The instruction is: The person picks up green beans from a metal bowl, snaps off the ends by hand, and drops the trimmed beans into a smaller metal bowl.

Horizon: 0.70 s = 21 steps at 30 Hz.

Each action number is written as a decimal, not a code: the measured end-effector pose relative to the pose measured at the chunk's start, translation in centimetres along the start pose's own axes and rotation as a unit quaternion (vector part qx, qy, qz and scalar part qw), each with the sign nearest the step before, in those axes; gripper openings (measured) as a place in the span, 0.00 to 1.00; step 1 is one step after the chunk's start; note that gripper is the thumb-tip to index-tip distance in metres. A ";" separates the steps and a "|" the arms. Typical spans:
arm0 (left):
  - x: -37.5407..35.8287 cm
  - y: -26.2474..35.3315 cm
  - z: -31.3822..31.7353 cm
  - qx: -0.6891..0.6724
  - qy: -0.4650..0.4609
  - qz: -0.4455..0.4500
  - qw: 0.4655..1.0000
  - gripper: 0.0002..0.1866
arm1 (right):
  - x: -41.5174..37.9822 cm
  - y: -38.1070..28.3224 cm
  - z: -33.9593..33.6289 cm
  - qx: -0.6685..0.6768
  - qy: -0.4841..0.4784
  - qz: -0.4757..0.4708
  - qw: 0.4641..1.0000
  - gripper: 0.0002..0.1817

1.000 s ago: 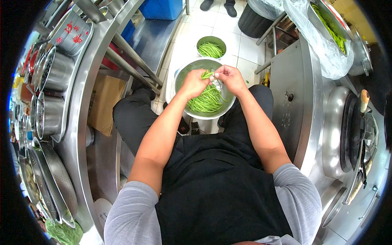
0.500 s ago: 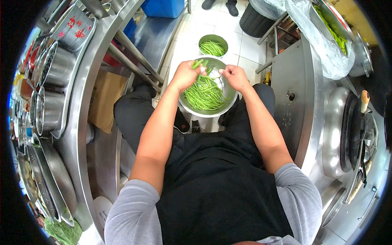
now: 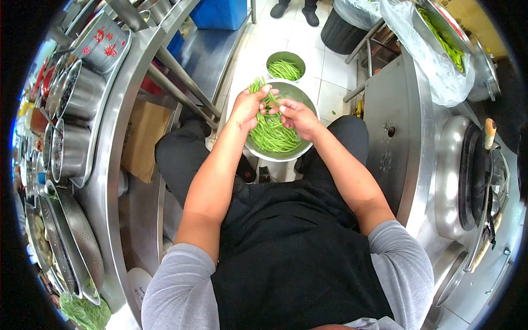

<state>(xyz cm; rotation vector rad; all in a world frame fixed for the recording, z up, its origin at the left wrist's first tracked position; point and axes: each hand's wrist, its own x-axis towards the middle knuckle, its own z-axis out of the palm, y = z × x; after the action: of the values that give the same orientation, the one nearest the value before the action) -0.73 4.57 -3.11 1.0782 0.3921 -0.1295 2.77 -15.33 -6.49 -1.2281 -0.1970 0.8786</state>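
Observation:
Cut green beans [image 3: 275,136] lie heaped in a large metal colander [image 3: 305,94] between my knees. Over its left side, my left hand [image 3: 248,108] is closed around a small bunch of green beans, whose ends stick out past the thumb. Close beside it, my right hand [image 3: 298,117] has its thumb and fingers pinched at a green bean by the bunch. The fingertips partly hide what they grip. Just beyond the colander stands a smaller bowl [image 3: 271,58] with more green beans [image 3: 285,70] inside.
A steel counter [image 3: 104,220] with metal pots [image 3: 82,93] runs along my left. To my right are a steel cabinet [image 3: 388,159] and a wok [image 3: 452,181]. A black bin [image 3: 344,34] and another person's shoes [image 3: 311,17] are ahead on the tiled floor.
My right hand has moved left from the colander's right side to meet my left hand. The bunch in my left hand now points up more.

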 end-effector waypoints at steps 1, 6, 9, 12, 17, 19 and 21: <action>-0.1 0.0 0.1 -0.005 0.001 -0.002 1.000 0.10 | 0.4 0.3 0.0 0.031 -0.003 0.012 0.999 0.12; -0.3 -0.1 0.6 0.049 0.063 0.063 0.995 0.09 | 0.7 0.2 -0.5 0.048 0.005 0.000 0.999 0.10; -0.1 0.0 0.7 0.123 0.090 0.119 0.981 0.07 | 0.4 -0.4 -0.2 0.024 0.043 0.010 0.999 0.10; 0.6 -0.2 0.6 0.198 0.092 0.195 0.956 0.06 | 0.3 -1.0 -0.3 0.050 0.063 0.015 0.997 0.11; 0.2 0.2 0.9 0.274 0.090 0.227 0.930 0.07 | 0.5 -0.8 -0.9 0.069 0.059 -0.007 0.996 0.11; 0.1 0.2 1.0 0.296 0.100 0.237 0.920 0.07 | 0.6 -1.0 -0.8 0.054 0.064 -0.006 0.996 0.09; -0.1 0.1 1.3 0.298 0.111 0.252 0.914 0.07 | 0.3 -1.4 -0.8 0.074 0.063 0.001 0.995 0.08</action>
<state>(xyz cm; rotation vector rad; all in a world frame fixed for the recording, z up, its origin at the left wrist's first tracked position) -0.48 3.51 -2.45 1.7772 0.2664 0.3612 4.04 -15.81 -5.65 -1.1411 -0.0287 0.7989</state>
